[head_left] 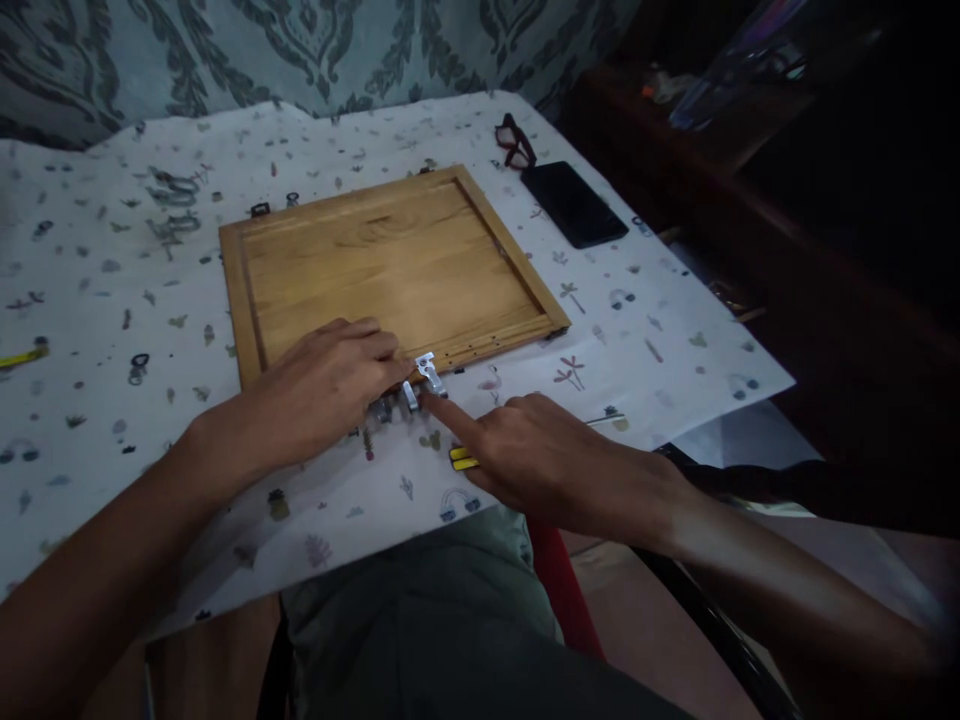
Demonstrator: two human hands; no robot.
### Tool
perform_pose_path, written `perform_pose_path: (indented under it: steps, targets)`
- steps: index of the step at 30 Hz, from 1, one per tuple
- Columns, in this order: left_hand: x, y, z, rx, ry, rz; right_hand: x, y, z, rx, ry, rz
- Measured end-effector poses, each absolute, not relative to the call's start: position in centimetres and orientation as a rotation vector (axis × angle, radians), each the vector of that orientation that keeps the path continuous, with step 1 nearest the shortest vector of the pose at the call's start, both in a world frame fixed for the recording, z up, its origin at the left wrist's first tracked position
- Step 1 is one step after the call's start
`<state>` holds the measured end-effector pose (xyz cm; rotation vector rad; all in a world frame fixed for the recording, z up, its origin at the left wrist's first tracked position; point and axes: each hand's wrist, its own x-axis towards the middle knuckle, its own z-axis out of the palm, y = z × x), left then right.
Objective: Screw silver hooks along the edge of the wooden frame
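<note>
A wooden framed panel [375,265] lies on the table before me. At its near edge sits a small silver metal fitting [429,370], latch-like in shape, with another short silver piece [409,395] beside it. My left hand [330,380] rests over the panel's near edge, its fingers closed together at the fitting; the fingertips are partly hidden. My right hand [547,455] reaches in with the index finger extended to the fitting, the other fingers curled. From under it show a yellow-and-black handle [463,459] and a thin shaft, apparently one screwdriver gripped in the palm.
Black phone [574,204] and dark-framed glasses [516,143] lie right of the panel on the printed tablecloth [120,270]. A yellow item [22,357] is at the far left. Small dark dots run along the panel's near edge. Patterned fabric stands behind; my lap is below.
</note>
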<state>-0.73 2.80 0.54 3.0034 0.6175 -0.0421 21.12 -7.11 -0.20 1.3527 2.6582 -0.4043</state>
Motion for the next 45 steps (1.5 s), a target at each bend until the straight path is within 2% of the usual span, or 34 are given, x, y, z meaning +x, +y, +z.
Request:
perform_pose_path:
  steps: [9, 22, 31, 34, 39, 45]
  targets:
    - [-1.1, 2.9, -0.3, 2.986, 0.587, 0.086, 22.5, -8.1, -0.3, 1.374, 2.707, -0.506]
    - [-1.1, 2.8, -0.7, 3.005, 0.569, 0.159, 21.3, -7.3, -2.1, 1.373, 2.879, -0.129]
    - [-1.0, 2.7, -0.5, 3.006, 0.579, 0.083, 21.7, -7.1, -3.6, 1.393, 2.957, -0.227]
    - [-1.0, 2.6, -0.5, 3.028, 0.571, 0.119, 22.1, -7.1, -3.1, 1.478, 2.952, -0.445]
    - [-1.0, 2.6, -0.9, 3.069, 0.585, 0.163, 22.7, -6.5, -1.0, 1.778, 2.862, -1.119]
    - [-1.0, 2.5, -1.5, 3.035, 0.604, 0.216, 22.6, -3.7, 0.5, 2.202, 2.489, -1.718]
